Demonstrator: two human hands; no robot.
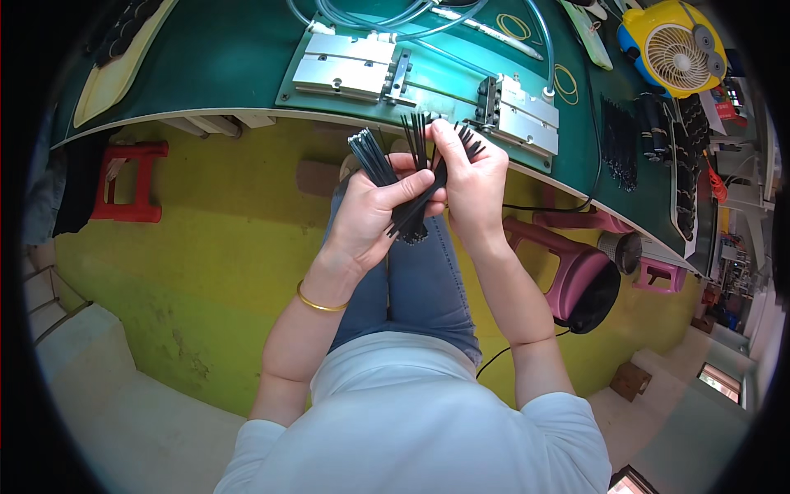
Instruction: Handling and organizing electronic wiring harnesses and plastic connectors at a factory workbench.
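A bundle of thin black wires (pixel 373 158) with pale, shiny tips is in my left hand (pixel 362 206), whose thumb presses across it. More of the same wires cross under that thumb, their lower ends fanning out below the fingers. My right hand (pixel 477 181) is closed, thumb and fingers pinching several black wires (pixel 442 169) whose ends spread upward. Both hands are close together over my lap, just off the table's front edge. Exactly which wires each hand bears on is partly hidden by the fingers.
Ahead on the green table (pixel 222 58) stands a metal fixture (pixel 346 66) with clear air tubes (pixel 395 15). A yellow fan (pixel 679 53), black wires (pixel 617 140) and a tray (pixel 687 181) lie to the right. Pink stools (pixel 568 267) and a red stool (pixel 136 181) stand below.
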